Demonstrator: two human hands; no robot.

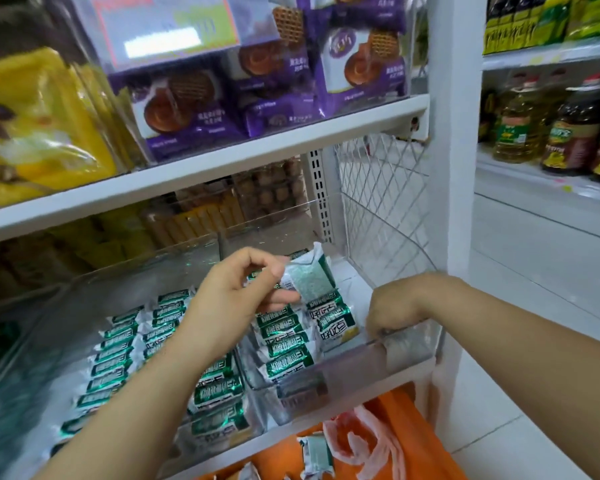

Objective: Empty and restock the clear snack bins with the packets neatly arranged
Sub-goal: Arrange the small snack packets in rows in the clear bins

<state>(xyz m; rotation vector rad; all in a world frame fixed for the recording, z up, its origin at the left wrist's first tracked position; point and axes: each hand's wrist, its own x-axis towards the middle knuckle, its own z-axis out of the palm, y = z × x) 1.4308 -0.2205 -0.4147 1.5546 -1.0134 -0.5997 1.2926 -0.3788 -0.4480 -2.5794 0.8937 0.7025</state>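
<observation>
Two clear snack bins sit side by side on a white shelf. The right bin (pixel 407 351) holds a short row of green-and-white packets (pixel 284 344) lying flat. The left bin (pixel 66 296) holds two longer rows of the same packets (pixel 118 355). My left hand (pixel 236 296) pinches one green-and-white packet (pixel 309 275) between thumb and fingers, raised above the right bin's back part. My right hand (pixel 392 310) curls its fingers over the front rim of the right bin.
An orange basket (pixel 406 441) below the shelf holds loose packets and a red plastic bag. Purple waffle packs (pixel 267 95) and yellow bags (pixel 39 126) fill the shelf above. A wire mesh panel (pixel 381 188) closes the shelf's right end. Oil bottles (pixel 551 129) stand across the aisle.
</observation>
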